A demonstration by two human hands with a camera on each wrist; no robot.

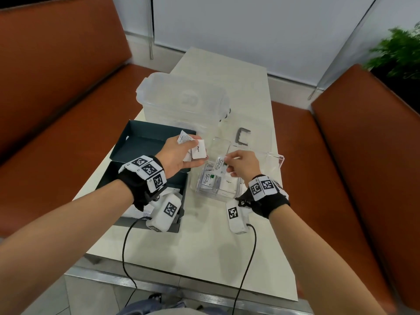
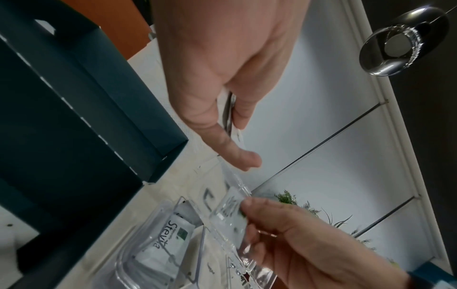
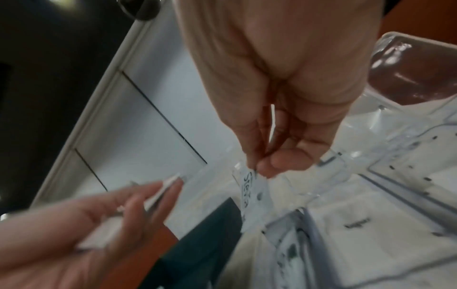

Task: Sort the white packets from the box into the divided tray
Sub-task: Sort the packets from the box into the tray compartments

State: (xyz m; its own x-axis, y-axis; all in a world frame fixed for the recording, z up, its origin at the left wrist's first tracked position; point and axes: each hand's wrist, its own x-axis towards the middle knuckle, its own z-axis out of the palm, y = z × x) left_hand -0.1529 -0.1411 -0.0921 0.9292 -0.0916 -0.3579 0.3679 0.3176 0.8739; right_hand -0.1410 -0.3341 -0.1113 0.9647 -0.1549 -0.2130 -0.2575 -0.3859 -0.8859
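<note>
R hand (image 1: 243, 163) pinching Stevia packet (image 1: 220, 164) by top edge, hanging over divided tray (image 1: 276, 163) | L hand (image 1: 181, 156) gripping packet stack (image 1: 196, 150) beside pinch, over box (image 1: 147, 142) | advice: lowering flat onto Stevia pile (image 1: 209, 179) directly below pinch, releasing low.

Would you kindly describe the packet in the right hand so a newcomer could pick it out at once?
Start at the clear divided tray on the pale table, right of the dark box. Just above the tray's near-left compartments, the right hand pinches one white packet by its top edge. Unlike the packets lying flat in the tray or fanned in the left hand, it hangs in the air.
</note>
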